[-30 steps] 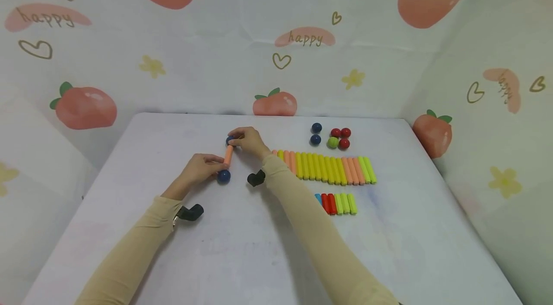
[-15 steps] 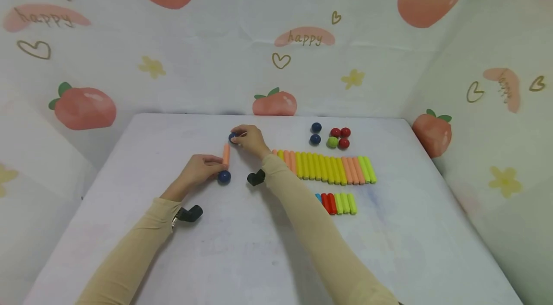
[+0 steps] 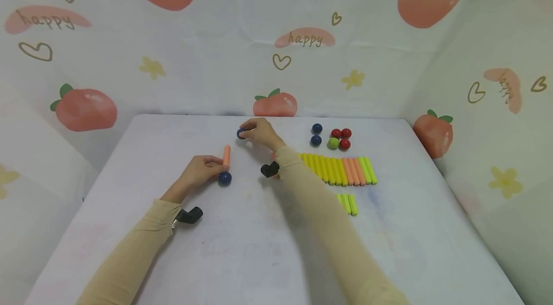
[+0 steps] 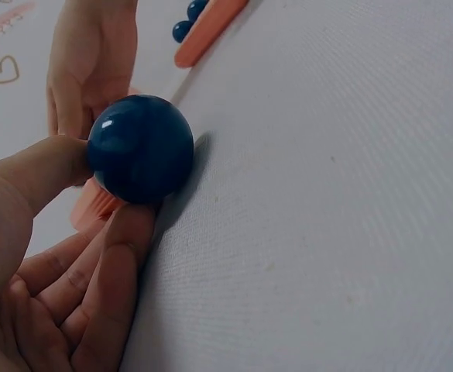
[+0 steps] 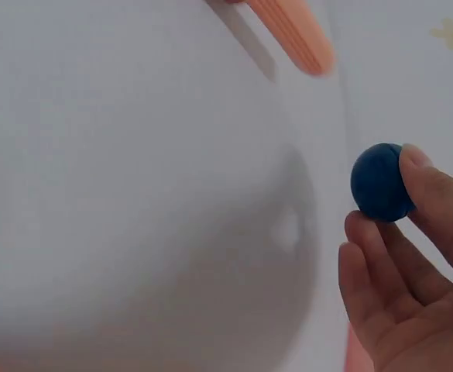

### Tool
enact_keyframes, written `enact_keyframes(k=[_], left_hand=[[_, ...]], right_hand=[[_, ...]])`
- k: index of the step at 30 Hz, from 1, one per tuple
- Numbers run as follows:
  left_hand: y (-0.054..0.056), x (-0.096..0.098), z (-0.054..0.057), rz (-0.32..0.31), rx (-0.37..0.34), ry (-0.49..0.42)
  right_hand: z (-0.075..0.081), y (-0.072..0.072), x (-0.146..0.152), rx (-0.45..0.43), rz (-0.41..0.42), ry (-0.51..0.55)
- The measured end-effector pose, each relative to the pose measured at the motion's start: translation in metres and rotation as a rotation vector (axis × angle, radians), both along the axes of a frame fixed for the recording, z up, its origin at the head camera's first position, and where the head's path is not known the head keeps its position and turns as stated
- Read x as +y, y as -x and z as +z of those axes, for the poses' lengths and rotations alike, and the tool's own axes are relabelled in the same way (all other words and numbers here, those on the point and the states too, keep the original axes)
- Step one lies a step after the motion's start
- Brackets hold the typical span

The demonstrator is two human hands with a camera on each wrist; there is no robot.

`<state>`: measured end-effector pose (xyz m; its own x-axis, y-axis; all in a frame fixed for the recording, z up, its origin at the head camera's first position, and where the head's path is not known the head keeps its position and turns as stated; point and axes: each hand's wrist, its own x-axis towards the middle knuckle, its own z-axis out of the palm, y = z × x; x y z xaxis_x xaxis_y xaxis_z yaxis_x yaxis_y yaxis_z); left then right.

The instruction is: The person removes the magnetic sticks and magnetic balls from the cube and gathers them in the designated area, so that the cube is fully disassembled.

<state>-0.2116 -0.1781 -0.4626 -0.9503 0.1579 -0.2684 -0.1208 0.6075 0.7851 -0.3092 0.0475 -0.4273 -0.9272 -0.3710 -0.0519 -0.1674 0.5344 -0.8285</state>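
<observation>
Between thumb and fingers, my left hand [image 3: 200, 171] pinches the lower end of an orange stick [image 3: 226, 155]. A dark blue ball [image 3: 224, 178] sits at that end, right by the fingertips; in the left wrist view this ball [image 4: 141, 149] hides part of the stick and the thumb tip. The stick's far end points away from me and is bare. Farther back, my right hand [image 3: 261, 133] holds another blue ball [image 5: 379, 183] by its fingertips, raised over the table and apart from the stick, whose ridged end [image 5: 303, 46] shows in the right wrist view.
A row of yellow, orange and green sticks [image 3: 332, 170] lies right of centre, partly behind my right sleeve. Shorter green sticks [image 3: 347, 204] lie nearer. Behind are two blue balls [image 3: 316, 140], several red balls [image 3: 344, 144] and a green ball [image 3: 333, 143]. A patterned cloth backdrop surrounds the table.
My right hand has drawn its blue ball off the stick's far end and moved back and to the right. My left hand stays in place with the stick and the other ball.
</observation>
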Motion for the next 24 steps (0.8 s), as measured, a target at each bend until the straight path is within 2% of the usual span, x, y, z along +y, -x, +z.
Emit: enact_keyframes(k=[10,14,19,24], left_hand=[[-0.002,0.001,0.002,-0.017,0.033,0.022],[-0.003,-0.001,0.002,-0.025,0.043,0.016],[-0.002,-0.002,0.001,-0.024,0.038,0.003],[-0.002,-0.001,0.0,-0.017,0.041,0.003]], right_hand=[[0.022,0.017,0.087,0.109,0.004,0.002],[0.027,0.018,0.123,0.115,-0.038,-0.02],[0.024,0.017,0.156,0.103,-0.118,-0.022],[0.015,0.017,0.172,0.079,-0.195,-0.032]])
